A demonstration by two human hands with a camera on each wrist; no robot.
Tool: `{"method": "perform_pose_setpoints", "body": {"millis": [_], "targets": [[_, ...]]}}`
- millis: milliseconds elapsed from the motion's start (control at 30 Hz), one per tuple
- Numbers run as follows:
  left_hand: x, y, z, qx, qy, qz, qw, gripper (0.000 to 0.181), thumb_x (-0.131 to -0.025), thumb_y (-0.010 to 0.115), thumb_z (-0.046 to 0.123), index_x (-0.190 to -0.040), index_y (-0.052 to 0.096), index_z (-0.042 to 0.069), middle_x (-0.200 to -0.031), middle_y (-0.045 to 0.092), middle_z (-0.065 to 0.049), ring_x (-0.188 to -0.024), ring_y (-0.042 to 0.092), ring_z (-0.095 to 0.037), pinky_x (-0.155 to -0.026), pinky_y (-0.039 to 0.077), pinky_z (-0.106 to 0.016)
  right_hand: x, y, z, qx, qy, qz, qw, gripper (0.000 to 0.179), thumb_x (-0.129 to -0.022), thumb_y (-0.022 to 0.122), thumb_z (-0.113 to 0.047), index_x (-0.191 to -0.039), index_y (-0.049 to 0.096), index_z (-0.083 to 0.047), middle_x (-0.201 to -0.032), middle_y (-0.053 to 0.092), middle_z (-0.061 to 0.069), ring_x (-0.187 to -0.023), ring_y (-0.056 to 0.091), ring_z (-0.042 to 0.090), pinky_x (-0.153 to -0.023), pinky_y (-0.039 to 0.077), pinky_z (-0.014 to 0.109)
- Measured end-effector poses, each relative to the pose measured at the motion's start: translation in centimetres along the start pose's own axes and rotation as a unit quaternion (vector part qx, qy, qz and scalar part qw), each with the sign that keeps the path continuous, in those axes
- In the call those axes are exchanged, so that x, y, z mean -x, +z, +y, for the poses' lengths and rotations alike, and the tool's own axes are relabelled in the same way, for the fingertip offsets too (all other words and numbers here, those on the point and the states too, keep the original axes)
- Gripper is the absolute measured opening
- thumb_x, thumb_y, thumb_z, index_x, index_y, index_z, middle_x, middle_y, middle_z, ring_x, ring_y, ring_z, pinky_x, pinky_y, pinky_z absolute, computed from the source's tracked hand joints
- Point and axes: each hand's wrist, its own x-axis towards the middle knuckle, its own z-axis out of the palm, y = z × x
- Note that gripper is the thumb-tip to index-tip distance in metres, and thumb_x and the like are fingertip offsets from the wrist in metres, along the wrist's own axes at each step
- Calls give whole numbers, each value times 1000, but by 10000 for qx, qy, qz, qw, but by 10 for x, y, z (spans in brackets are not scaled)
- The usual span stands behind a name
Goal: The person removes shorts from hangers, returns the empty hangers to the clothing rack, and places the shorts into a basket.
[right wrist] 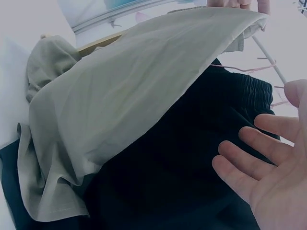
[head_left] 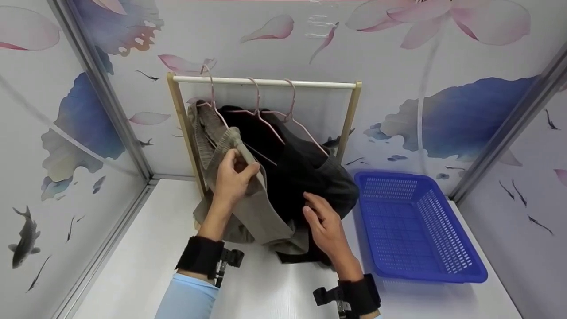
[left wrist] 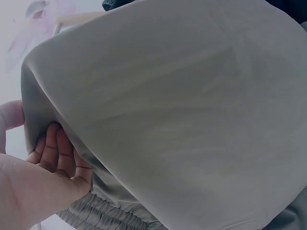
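My left hand (head_left: 231, 184) pinches the elastic waist edge of a pair of khaki pants (head_left: 257, 212) between thumb and fingers. In the left wrist view its curled fingers (left wrist: 60, 148) are partly behind the cloth. The khaki pants hang from a pink hanger (head_left: 220, 116) at the rack's left end. Black pants (right wrist: 168, 167) with a gathered waistband hang beside them, partly covered by the khaki cloth. Close to the black cloth, my right hand (head_left: 325, 223) has its fingers spread and grips nothing. Two more pink hangers, including the rightmost hanger (head_left: 292, 108), carry the dark clothes.
The small clothes rack has a white rail (head_left: 319, 84) and wooden side posts (head_left: 350, 122). To its right, a blue perforated basket (head_left: 432, 280) sits on the white table (head_left: 128, 248). Flower-printed panels (head_left: 274, 48) enclose the back and sides.
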Motion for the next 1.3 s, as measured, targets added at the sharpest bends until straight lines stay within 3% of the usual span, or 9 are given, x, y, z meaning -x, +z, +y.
{"method": "perform_pose_setpoints", "body": {"millis": [300,500,700,967,1300], "targets": [[18,7,-6,-32,395,-203,9990,24,-96,70,12,-110,53,3,-96,60,-7,-88,58,-17,-77,48,-27,7,3,0,-224,111,31,9997,38,-107,54,-9,-143,57,4,-142,59,19,-125,62,36,-98,53,53],[31,12,-15,128,642,-319,9973,34,-98,74,23,-110,51,2,-98,59,-9,-90,59,-19,-80,49,-28,17,8,0,-379,-57,94,9992,37,-106,55,-4,-141,57,7,-140,61,20,-123,63,38,-100,55,41],[44,22,-25,77,507,-310,9982,30,-97,74,18,-111,52,2,-99,60,-11,-90,61,-21,-77,51,-30,23,13,-2,-607,-295,159,9976,37,-104,54,2,-141,56,9,-138,60,23,-121,63,40,-101,52,30],[59,39,-37,-265,592,-206,9977,31,-94,76,18,-113,56,3,-99,63,-12,-89,62,-21,-78,53,-30,30,18,-6,-744,-275,104,9968,39,-104,56,1,-142,55,8,-139,60,23,-121,63,41,-99,55,43],[76,63,-48,-557,480,-91,9973,30,-93,78,22,-110,58,7,-95,66,-7,-86,64,-19,-76,54,-31,36,18,-6,-868,-113,-102,9961,40,-102,61,-3,-142,57,5,-135,63,18,-112,68,32,-92,57,32]]}}
